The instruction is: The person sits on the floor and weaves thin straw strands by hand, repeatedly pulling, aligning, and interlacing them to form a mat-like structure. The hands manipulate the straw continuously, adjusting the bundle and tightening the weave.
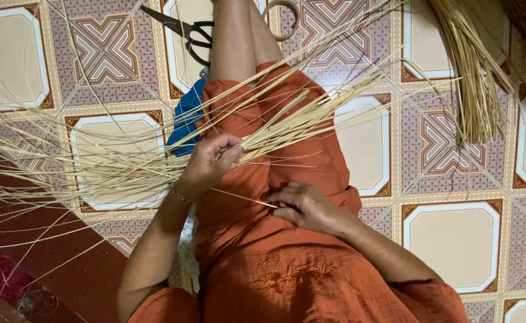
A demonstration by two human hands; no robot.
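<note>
The left hand [210,160] is clenched around the crossing point of a fan of pale straw strips [95,161], which spreads wide to the person's left and up across the lap. The right hand [303,208] rests on the orange dress [275,263], its grip pinched on a single thin strip [245,199] that runs back toward the left hand.

My worry is the clenched bundle — if that grip slackens, the strips could splay and slide out of order, and the thin one looks brittle enough to snap if bent sharply. Loose ends trail everywhere and could snag.

All this sits over a patterned tile floor [454,239]. Scissors [182,30] and a tape roll [284,18] lie beyond the knees, a blue cloth [185,119] beside the thigh, and another straw bundle [472,72] — well apart — to the right.
</note>
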